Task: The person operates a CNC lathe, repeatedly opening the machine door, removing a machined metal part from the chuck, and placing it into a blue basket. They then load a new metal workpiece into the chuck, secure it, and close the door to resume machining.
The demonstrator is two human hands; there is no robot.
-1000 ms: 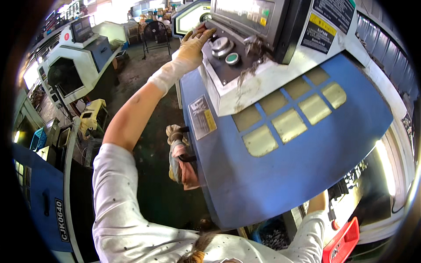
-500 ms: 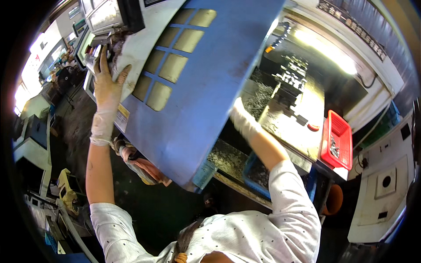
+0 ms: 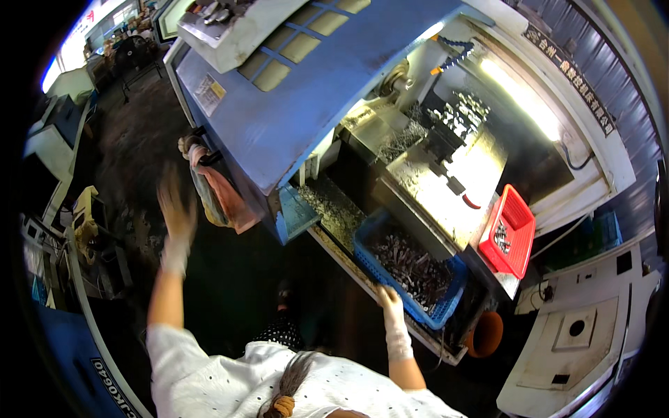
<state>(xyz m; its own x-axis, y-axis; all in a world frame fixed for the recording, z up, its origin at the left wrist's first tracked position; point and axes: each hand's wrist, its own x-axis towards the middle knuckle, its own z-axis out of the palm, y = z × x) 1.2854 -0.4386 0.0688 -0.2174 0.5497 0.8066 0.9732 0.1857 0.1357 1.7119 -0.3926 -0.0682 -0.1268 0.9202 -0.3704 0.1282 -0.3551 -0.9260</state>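
My left hand (image 3: 178, 205), gloved, is blurred by motion over the dark floor, its fingers stretched out and nothing seen in them. It is nearest to a pink and grey cloth (image 3: 226, 198) hanging beside the blue machine door (image 3: 268, 115). At the machine's front edge, my gloved right hand (image 3: 390, 301) is closed at the rim of a blue plastic basket (image 3: 437, 322); its fingertips are partly hidden. Dark metal shavings or small parts fill the basket, which stands in the machine's lower tray (image 3: 333, 242).
A red plastic basket (image 3: 519, 233) with small metal parts stands right of the lit machine bed (image 3: 435, 198). An orange bucket (image 3: 484, 334) sits below. A white cabinet (image 3: 571, 334) stands at right, and a yellow object (image 3: 85, 226) at left.
My left hand has come away from the machine's control panel and down. My right hand has left the door's edge and moved down to the blue basket. The view has shifted too.
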